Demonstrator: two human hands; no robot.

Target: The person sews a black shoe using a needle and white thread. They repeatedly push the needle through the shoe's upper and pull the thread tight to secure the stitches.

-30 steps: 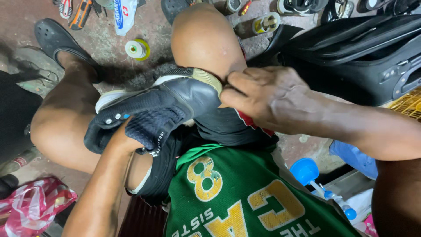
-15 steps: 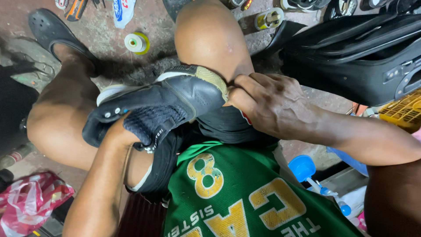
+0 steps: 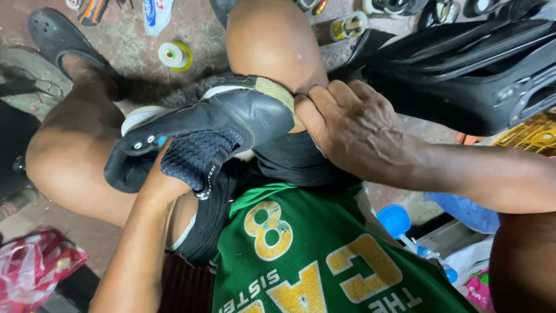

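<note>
Right now your right hand (image 3: 353,130) is clamped over the heel end of the black shoe (image 3: 202,136), thumb and fingers pinching its tan-edged heel against your right knee (image 3: 269,43). The shoe lies across your lap between your two bare thighs, toe pointing toward your left, white sole edge turned up and away from you. Your left hand (image 3: 165,179) is pushed inside the shoe's opening — only the wrist and heel of the palm show, so you cannot tell how the fingers are set in there. Your green jersey (image 3: 301,255) with yellow lettering fills the lower middle of the view. On the concrete floor beyond your knees sits a spool of white thread (image 3: 174,55), with a dark clog (image 3: 55,37) on your left foot near it. To your right lies a black suitcase (image 3: 463,75), and a blue-capped bottle (image 3: 399,223) rests down beside your right forearm.
</note>
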